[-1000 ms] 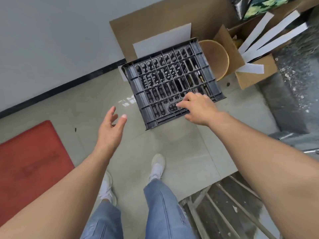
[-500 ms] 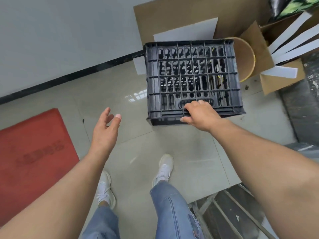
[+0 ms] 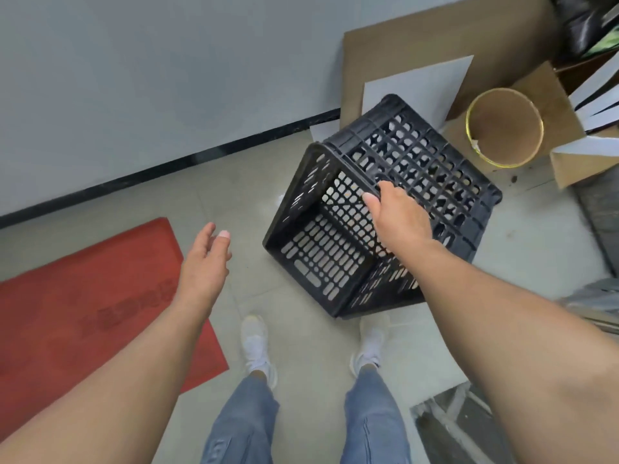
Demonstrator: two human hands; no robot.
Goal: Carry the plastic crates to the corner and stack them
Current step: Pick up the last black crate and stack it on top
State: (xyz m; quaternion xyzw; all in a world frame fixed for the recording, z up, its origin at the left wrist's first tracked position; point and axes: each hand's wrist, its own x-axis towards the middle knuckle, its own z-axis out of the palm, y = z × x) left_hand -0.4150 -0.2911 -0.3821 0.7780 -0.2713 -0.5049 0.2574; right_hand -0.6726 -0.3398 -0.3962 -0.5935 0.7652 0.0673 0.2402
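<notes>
Crate [image 3: 385, 209], rigid, slotted and seemingly light, tilts on the floor [image 3: 234, 182], right hand [image 3: 397, 212] clenched on its rim, the best grip; left hand [image 3: 204, 262] released.

crate [image 3: 418, 169]: we are seeing black plastic, slotted in a grid
mat [image 3: 67, 313]: we are seeing red, with faint darker lettering
floor [image 3: 234, 182]: we are seeing pale grey tiles
cardboard tube [image 3: 502, 128]: we are seeing brown, yellow-rimmed
jeans [image 3: 244, 423]: we are wearing washed blue
shoes [image 3: 256, 346]: we are wearing white
</notes>
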